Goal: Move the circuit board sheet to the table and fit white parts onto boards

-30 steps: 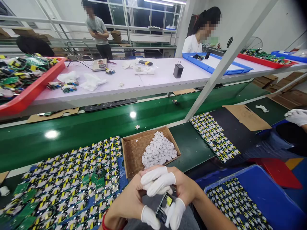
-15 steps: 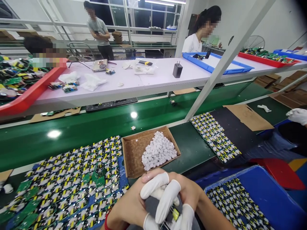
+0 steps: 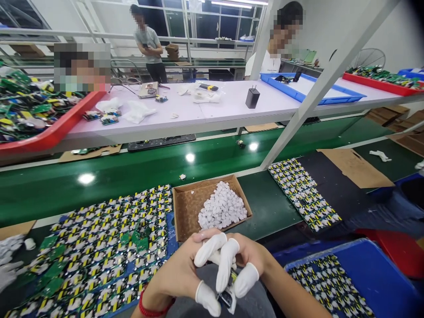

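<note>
In the head view, a small circuit board point(image 3: 226, 298) with a dark part and a bit of yellow sits between my hands, mostly covered by fingers. My left hand point(image 3: 185, 271) is closed on its left side, white finger cots on the thumb and a finger. From the other side my right hand point(image 3: 253, 256) closes on the same board, also with white finger cots. The fingers of both hands overlap above it. Just beyond them stands a cardboard box point(image 3: 186, 216) holding a heap of small white pieces point(image 3: 223, 205).
Rows of circuit boards point(image 3: 109, 238) cover the left side. A blue tray point(image 3: 384, 274) of boards is at lower right, and another board group point(image 3: 303, 192) lies further back. A slanted metal post point(image 3: 298, 119) rises at right. Several people are around the benches.
The view has shifted so the scene sits slightly further right. My hands stay together on the board, which has tilted and shows less yellow. The co-worker's gloved hand at right has mostly left view.
</note>
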Motion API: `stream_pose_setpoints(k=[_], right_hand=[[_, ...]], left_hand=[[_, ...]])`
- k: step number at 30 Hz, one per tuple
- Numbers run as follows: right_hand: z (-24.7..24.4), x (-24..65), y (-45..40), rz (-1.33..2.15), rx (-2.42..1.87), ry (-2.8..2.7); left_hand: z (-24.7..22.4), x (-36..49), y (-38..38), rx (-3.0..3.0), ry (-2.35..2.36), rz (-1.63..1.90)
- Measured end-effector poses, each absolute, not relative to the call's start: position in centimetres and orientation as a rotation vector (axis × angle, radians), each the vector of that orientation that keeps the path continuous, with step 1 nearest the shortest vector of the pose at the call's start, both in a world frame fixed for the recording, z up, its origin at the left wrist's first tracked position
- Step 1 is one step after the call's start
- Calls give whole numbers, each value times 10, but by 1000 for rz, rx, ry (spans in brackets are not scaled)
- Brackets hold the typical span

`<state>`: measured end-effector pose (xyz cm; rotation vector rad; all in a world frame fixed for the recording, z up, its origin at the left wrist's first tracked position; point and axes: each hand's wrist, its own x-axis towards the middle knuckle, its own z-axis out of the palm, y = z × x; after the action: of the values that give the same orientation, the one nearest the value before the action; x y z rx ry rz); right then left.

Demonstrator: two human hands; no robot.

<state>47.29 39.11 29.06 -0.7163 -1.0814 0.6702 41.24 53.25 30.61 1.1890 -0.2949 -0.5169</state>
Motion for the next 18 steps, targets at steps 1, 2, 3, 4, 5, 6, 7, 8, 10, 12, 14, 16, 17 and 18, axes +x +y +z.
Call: stream_pose_setpoints(k=[1,2,3,4,5,6,7,8,10,12,14,16,17,18], right_hand=[[288,471,391,683,-721,-1055],[285,468,391,694,-734,-1012],[282,465,391,698,-750,-950],[280,462,391,694,-759,-875],[278,459,391,679,-756,-801],[277,456,391,657,-747,-738],[277,454,391,632,-742,-693],[277,452,391,608,-748,-672],[278,450,390,564,-806,-695],[278,448,390,499,-900,-719],[277,446,390,393,-966,-673],[276,444,390,307,-963,-580],[276,444,390,289,-936,-553],[277,444,390,291,-911,-552]], left_hand=[[305,412,534,1215,-314,-509],[302,411,535,1219,-295,-492],[298,410,537,1202,-252,-475],[294,408,538,1175,-197,-458],[289,406,539,1150,-145,-445],[285,404,540,1132,-103,-434],[282,402,540,1124,-74,-427],[280,401,540,1129,-62,-426],[281,401,540,1138,-48,-420],[286,403,538,1134,-61,-431],[292,406,535,1110,-78,-443],[296,409,531,1072,-82,-441],[297,409,528,1047,-73,-439],[298,410,526,1023,-60,-436]])
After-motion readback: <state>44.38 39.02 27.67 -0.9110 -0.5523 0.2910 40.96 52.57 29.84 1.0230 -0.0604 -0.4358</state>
